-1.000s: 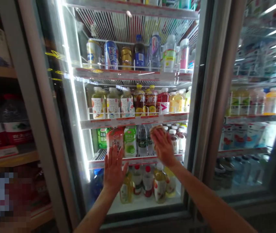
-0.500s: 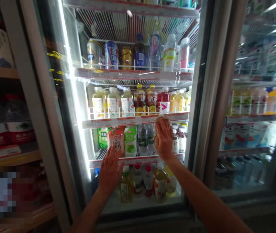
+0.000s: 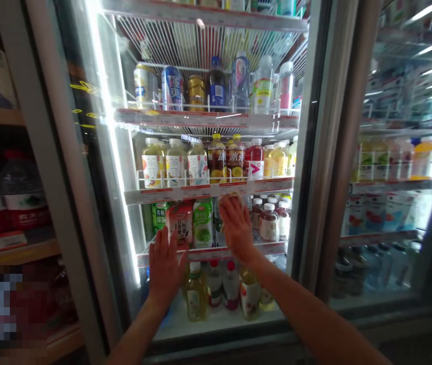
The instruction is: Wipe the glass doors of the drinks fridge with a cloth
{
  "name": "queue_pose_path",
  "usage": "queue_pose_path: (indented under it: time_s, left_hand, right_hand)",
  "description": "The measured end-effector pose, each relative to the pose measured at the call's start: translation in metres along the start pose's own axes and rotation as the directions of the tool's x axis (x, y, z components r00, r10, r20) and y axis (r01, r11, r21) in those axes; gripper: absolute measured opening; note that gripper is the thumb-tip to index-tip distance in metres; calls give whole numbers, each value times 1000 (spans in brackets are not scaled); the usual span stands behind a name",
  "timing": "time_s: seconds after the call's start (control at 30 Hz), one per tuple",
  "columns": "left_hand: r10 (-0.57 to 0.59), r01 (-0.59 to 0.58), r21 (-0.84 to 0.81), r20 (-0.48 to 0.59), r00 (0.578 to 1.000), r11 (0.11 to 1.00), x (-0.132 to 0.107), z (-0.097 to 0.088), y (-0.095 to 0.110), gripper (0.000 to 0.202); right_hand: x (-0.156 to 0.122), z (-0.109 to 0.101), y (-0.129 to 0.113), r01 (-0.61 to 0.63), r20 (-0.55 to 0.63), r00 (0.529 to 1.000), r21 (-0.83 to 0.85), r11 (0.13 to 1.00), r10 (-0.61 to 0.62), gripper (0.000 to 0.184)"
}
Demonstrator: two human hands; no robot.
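Right hand: my right hand (image 3: 236,223) lies flat against the glass door (image 3: 100,203), fingers together and pointing up, tilted a little to the left.
Cloth: a tan cloth (image 3: 228,196) is pinned between those fingers and the pane. Only its top edge shows above my fingertips, so I cannot tell whether it is a cloth or a thin pad.
Cloth's lie: the edge I can see runs left to right, across my fingers rather than along them. It sits just under the price rail (image 3: 208,191) of the third shelf.
Left hand: my left hand (image 3: 164,263) is open and empty, with the palm on the same pane and the thumb spread out to the right.
Which hand is nearer: the right hand is on the cloth. The left hand is lower and to the left, with a clear strip of glass between the two.
Behind the glass: a red carton (image 3: 180,223) and a green bottle (image 3: 202,223) stand behind the gap between my hands. Small white-capped bottles (image 3: 269,220) stand to the right of my right hand.
Room on the pane: the door's long axis is upright. There is far more glass above the cloth than below it. The door frame (image 3: 316,152) bounds the pane on the right, well apart from my fingers.
Reach: both my forearms come up from the near bottom edge, the right one stretched farther.
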State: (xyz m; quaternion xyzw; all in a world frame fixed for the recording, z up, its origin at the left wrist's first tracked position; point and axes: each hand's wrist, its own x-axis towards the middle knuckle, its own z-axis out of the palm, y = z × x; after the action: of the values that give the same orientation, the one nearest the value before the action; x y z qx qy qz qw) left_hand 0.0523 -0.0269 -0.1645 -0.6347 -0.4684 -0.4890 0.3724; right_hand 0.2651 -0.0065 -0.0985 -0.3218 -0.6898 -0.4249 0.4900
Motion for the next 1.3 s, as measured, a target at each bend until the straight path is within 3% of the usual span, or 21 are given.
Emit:
queue_pose_path:
  time_s: [0.07,0.13,0.17,0.23,0.3,0.37,0.47,0.57,0.63,0.7,0.77,0.8,0.87,0.97,1.03,1.1,1.17,1.23,1.3]
  left_hand:
    - [16,-16,4,1,1000,1000,0,0,-2,69]
    - [25,-25,3,6,1000,1000,-1,-1,-4,68]
    - [29,-29,1,13,1000,1000,-1,-2,-5,68]
    - [35,-35,-2,26,999,999,-2,-3,-7,68]
    - [41,-41,-2,29,999,999,-2,-3,-7,68]
    - [32,-32,2,24,999,999,-2,-2,-6,69]
    - [11,-11,11,16,1000,1000,-2,0,-4,70]
    - [13,-13,14,11,1000,1000,-2,0,-2,71]
    - [23,-23,17,11,1000,1000,-1,-1,-2,71]
    - [28,-28,18,13,1000,999,-1,-2,-2,72]
    - [27,-28,19,18,999,999,-1,-2,-2,71]
    - [25,-25,19,18,1000,1000,-1,-2,-2,70]
    - [25,-26,17,15,1000,1000,-1,-2,-3,69]
    - [33,-34,8,23,999,999,-2,-3,-5,68]
    - [42,-42,7,32,999,999,-2,-3,-6,68]
    - [42,-43,14,41,998,999,-2,-4,-6,67]
    - [41,-42,23,47,998,999,-2,-5,-7,67]
    - [52,-54,30,52,997,998,-2,-6,-9,66]
    - [87,-90,34,65,994,995,-3,-8,-14,64]
  right_hand:
    - [-10,3,-12,237,121,962,68,969,-243,54]
    - [-17,2,-12,338,148,926,91,937,-349,49]
    - [-16,0,-7,310,120,941,69,948,-317,47]
    - [-9,-5,9,134,5,991,-2,991,-134,47]
    - [0,-9,22,-55,-113,992,-36,998,51,49]
    - [3,-10,24,-126,-155,981,-38,991,119,51]
    - [-9,-7,11,48,-13,999,-11,999,-48,52]
    - [-16,-5,3,257,143,955,48,965,-261,50]
    - [-8,-5,7,211,110,971,26,977,-212,48]
    - [4,-5,12,29,-2,1000,-25,999,-29,49]
    - [9,-3,11,-96,-88,992,-45,994,92,49]
    - [7,-2,8,-74,-86,994,-40,996,71,49]
    - [-3,0,-1,109,-2,994,-2,994,-109,48]
    - [-15,1,-9,333,122,933,66,941,-339,44]
    - [-8,1,-8,278,118,952,41,960,-281,43]
    - [5,2,-6,122,54,991,-10,993,-121,45]
    - [13,5,-7,11,-8,1000,-37,999,-11,46]
    - [11,8,-12,85,-2,996,-25,996,-85,44]
    - [3,10,-17,262,59,963,24,965,-263,41]
